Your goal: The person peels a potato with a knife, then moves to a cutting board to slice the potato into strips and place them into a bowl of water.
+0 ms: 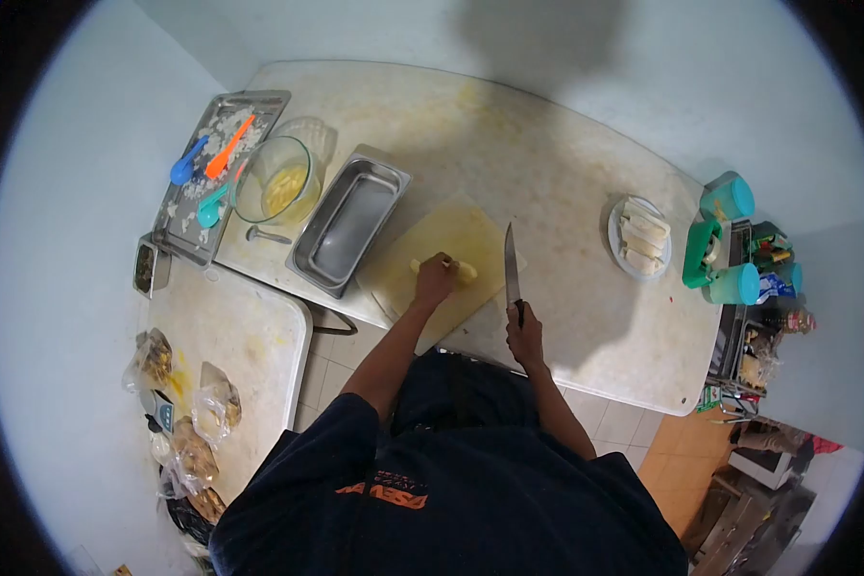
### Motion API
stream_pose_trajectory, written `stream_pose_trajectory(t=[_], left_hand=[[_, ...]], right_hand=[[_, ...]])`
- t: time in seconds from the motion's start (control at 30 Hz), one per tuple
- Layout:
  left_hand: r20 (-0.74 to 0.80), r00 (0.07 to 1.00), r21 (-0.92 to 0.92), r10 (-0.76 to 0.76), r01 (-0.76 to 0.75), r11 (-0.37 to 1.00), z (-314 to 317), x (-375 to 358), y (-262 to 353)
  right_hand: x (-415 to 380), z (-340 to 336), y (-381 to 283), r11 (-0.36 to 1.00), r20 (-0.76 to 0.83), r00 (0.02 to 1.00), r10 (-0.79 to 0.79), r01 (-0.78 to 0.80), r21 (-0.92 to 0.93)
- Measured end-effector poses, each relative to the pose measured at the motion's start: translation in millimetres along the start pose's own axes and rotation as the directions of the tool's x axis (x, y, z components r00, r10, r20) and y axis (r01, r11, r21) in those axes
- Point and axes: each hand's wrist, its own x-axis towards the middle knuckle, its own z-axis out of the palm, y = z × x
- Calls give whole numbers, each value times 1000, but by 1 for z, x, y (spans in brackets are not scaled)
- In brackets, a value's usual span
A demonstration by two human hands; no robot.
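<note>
My left hand is closed over a pale yellow, elongated piece of food, whose ends show on both sides of the fingers. The piece lies on a yellowish cutting board. In my right hand is a kitchen knife, gripped by its black handle. Its long blade points away from me, just past the board's right edge and apart from the food. Left of the board stands a deep steel pan. Beyond it, a glass bowl holds yellow pieces.
At the far left, a metal tray carries white bits and several coloured spoons. A metal spoon lies near the bowl. To the right sits a plate of pale pieces, before a rack with teal-lidded containers. Bagged food lies on the left table.
</note>
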Motion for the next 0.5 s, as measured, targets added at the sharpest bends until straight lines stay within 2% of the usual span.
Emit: stream_pose_trajectory(t=[0.07,0.17,0.27,0.37,0.5], left_hand=[[-226,950,334,218,-135,933,-1,8,-31],[-390,857,397,338,-174,901,-20,-4,-43],[-337,847,469,410,-226,854,-29,-17,-40],[-305,874,428,379,-230,874,-29,-13,-43],[-281,880,386,382,-261,885,-29,-17,-60]], right_hand=[[3,2,3,998,39,998,-49,50,-25],[-2,-1,-11,986,110,993,-32,50,-162],[-7,-6,-45,972,268,963,31,34,-233],[-8,10,-37,959,282,958,-58,132,-253],[-12,17,-44,947,372,926,-68,177,-268]])
